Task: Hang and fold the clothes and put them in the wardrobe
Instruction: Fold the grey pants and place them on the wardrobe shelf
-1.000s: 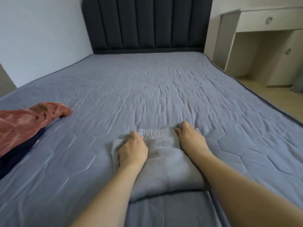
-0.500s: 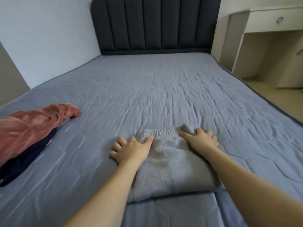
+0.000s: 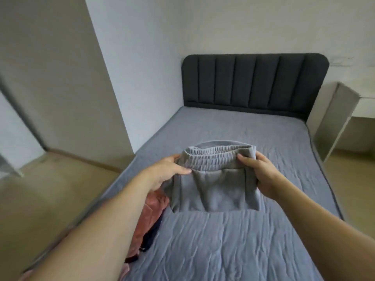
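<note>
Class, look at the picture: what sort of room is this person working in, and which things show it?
Most likely a bedroom: a grey quilted bed with a dark padded headboard, and folded grey trousers held above it.

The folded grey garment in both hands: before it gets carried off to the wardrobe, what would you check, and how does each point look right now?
1. Left hand grips the folded grey garment at its left edge: ok.
2. Right hand grips the right edge, thumb on the elastic waistband: ok.
3. Garment lifted off the bed: ok.
4. Fold holding together, lower edge even: ok, though the underside is hidden.
5. Wardrobe open and its path free: cannot tell, no wardrobe in view.
6. Other clothes left to do: not ok, the pink garment lies unfolded at the bed's left edge.
</note>
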Demonstrator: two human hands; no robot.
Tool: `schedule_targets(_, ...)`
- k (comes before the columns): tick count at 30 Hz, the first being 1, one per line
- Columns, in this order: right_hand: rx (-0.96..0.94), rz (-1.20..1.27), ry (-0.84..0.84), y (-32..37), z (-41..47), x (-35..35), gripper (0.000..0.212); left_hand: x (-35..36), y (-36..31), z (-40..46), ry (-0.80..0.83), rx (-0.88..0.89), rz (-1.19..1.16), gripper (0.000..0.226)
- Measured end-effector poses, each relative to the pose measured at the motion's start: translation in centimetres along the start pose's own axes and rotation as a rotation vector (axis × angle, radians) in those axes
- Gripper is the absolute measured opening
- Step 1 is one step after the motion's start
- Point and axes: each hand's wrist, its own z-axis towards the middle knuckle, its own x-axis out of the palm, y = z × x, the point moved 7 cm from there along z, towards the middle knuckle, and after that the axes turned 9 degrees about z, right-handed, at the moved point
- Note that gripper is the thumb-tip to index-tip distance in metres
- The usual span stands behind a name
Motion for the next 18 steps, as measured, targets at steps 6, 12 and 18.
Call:
schedule_targets(6, -0.103, -0.062, 0.232, 18.7, -5.2, 23.5, 0.034, -19.7, -14.8, -15.9, -0.222, 0.062, -0.029, 0.040)
schedule_targets(12, -0.294, -0.007, 0.482, 26.4, -9.2, 44.9, 0.030, -38.7, -20.2, -29.1, -0.540, 0.199, 0.166, 0.044)
schedule_targets(18, -0.456, -0.087, 0.588, 27.9, -10.4, 63.6, 0.018, -55.1, -19.4, -37.4, -0.751, 0.193, 0.335, 0.024)
